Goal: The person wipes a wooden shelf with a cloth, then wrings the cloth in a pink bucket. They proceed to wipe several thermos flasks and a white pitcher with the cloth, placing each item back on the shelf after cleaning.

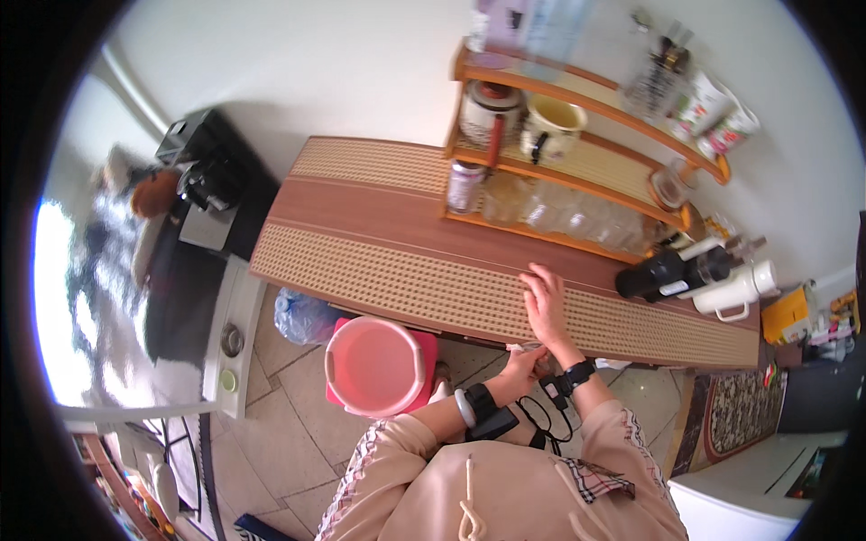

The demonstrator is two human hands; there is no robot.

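My right hand (545, 308) reaches over the front of a long brown table (379, 209) with woven-pattern bands. Its fingers are spread and hold nothing; whether they touch the tabletop I cannot tell. Below the table's front edge, my left hand (519, 376) is bent inward beside my right wrist, its fingers partly hidden. A small whitish, crumpled thing (519, 347) shows at those fingers, too unclear to name, and the grip on it is not plain. Both wrists wear black bands, and a black cable (541, 419) hangs between my forearms.
A pink bucket (375, 365) stands on a pink stool at the table's front left, near a blue plastic bag (304, 316). On the table, a wooden shelf (568, 166) holds mugs and glasses. Black bottles (649, 274) and a white jug (734, 291) stand at right.
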